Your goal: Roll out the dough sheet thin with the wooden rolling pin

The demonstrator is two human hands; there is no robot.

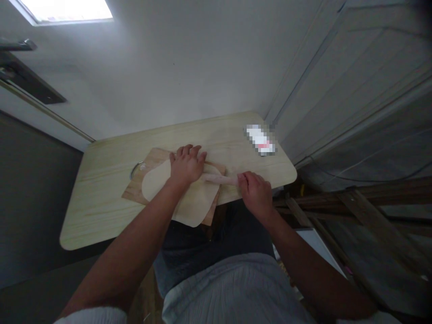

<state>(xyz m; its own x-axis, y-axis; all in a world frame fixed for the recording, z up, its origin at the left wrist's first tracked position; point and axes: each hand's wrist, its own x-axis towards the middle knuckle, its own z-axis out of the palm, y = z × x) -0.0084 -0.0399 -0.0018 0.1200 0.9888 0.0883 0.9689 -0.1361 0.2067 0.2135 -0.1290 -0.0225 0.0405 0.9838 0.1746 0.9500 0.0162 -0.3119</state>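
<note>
A thin, pale sheet of dough lies over a wooden cutting board, and its near edge hangs past the board. My left hand is pressed palm down on the dough, fingers spread towards the far side. In my right hand is one end of a light, flour-dusted rolling pin, the fingers wrapped round it. The pin reaches left across the dough to beside my left hand. Whether its far end runs under that palm, I cannot tell.
The board has a metal ring handle at its left. Under it is a narrow pale wooden table against a white door. A blurred-out, phone-like object lies at the table's right end. Wooden beams stand beyond on the right.
</note>
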